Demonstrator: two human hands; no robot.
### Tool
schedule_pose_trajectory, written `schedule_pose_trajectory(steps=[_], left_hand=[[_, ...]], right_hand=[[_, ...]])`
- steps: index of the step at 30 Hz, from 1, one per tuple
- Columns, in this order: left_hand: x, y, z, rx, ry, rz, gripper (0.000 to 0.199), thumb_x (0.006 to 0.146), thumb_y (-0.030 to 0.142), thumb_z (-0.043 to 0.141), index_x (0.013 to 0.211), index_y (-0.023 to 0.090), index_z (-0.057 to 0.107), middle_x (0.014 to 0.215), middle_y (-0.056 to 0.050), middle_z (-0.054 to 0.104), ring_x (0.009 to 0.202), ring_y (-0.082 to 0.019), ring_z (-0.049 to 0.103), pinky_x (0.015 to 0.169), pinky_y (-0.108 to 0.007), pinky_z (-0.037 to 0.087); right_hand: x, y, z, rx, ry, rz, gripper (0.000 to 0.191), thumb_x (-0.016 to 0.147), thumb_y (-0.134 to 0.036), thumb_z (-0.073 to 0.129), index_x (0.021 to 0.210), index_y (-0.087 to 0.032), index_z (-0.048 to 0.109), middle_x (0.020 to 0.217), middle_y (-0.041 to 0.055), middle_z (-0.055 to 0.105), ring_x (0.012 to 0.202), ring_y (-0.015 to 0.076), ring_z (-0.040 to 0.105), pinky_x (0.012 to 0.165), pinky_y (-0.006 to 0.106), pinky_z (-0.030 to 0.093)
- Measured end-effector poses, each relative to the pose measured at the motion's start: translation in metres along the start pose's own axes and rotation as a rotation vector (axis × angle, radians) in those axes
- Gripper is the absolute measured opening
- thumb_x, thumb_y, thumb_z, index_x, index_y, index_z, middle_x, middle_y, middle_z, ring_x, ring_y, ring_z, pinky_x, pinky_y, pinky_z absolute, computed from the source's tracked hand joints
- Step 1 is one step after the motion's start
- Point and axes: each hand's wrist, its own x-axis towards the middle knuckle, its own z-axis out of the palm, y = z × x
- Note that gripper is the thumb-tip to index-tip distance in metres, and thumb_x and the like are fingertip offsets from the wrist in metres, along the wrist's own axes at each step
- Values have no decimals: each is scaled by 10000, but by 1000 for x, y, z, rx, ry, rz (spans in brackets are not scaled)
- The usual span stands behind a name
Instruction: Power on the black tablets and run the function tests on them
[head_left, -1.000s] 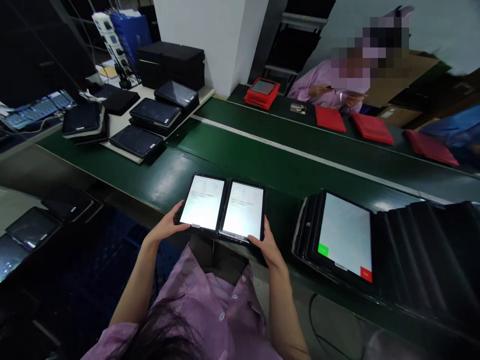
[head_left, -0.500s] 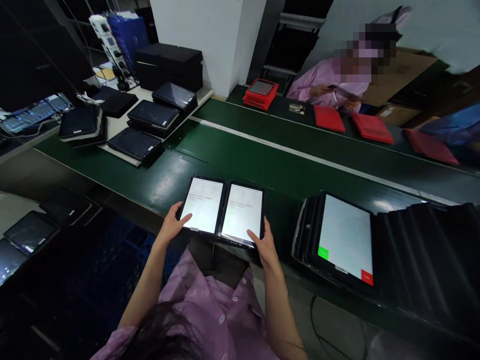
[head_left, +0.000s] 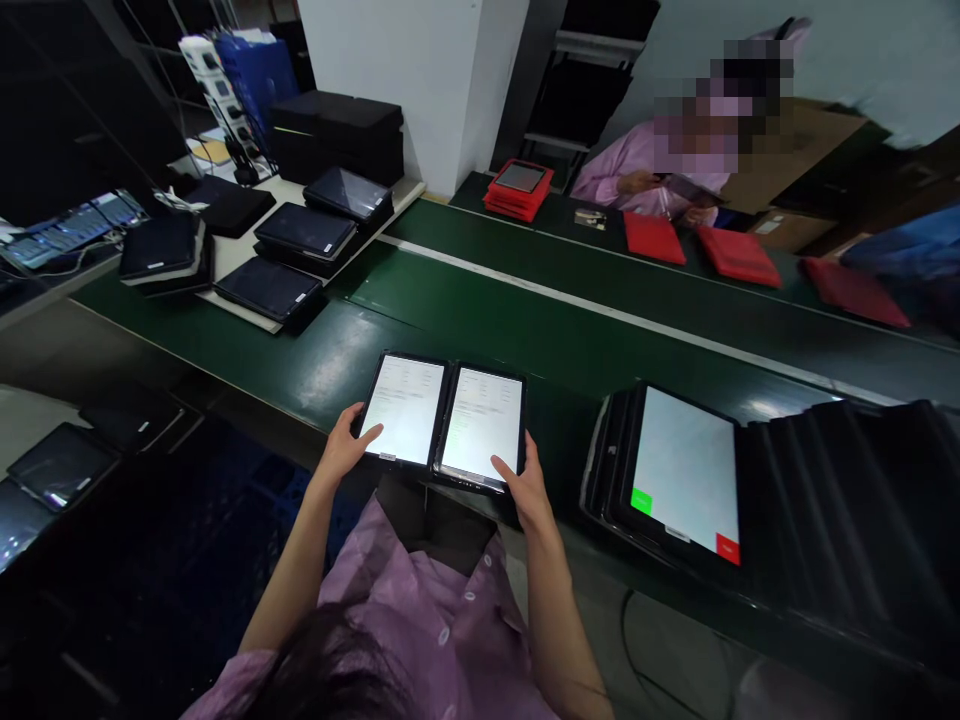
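Two tablets with lit white screens lie side by side at the near edge of the green bench (head_left: 277, 350). My left hand (head_left: 346, 447) grips the outer edge of the left tablet (head_left: 406, 408), thumb over its screen. Around the outer edge of the right tablet (head_left: 484, 418) my right hand (head_left: 526, 482) is closed, its thumb resting on the lower right of the screen. Faint text shows on both screens, too small to read.
At right, a tablet with green and red corner squares (head_left: 684, 470) leans among a row of dark tablets (head_left: 840, 500). Stacked tablets (head_left: 304, 230) stand at back left. Across the bench, a person (head_left: 630, 165) holds a tablet near red pouches (head_left: 652, 238).
The view has shifted slightly, so things at the right appear a little further left. Both hands keep their hold on the two tablets.
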Motion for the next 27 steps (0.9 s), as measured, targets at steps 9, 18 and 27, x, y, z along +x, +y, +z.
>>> schedule_pose_trajectory(steps=[9,18,27], left_hand=[[2,-1,3,9,22,7,646,865,456,868,1436,211,693,1493,-154,707,1426,-364,647,1263,-518,466],[5,8,-6,-297,-29,-164,774,842,680,825,1400,147,753,1410,-189,770,1372,-398,695,1174,-522,553],[42,23,7,-353,16,-266,679,824,501,830,1384,118,777,1294,-160,827,1248,-366,761,1119,-503,589]], right_hand=[[5,4,-1,-116,-3,-9,1171,803,-654,872,1757,-244,330,1717,151,542,1587,337,535,1353,557,399],[-17,-13,4,-311,104,-256,1022,945,-648,747,1766,-255,281,1841,154,309,1712,349,312,1407,598,261],[-20,-13,5,-487,5,-338,1175,877,-561,848,1789,-220,191,1879,184,140,1755,387,157,1418,623,216]])
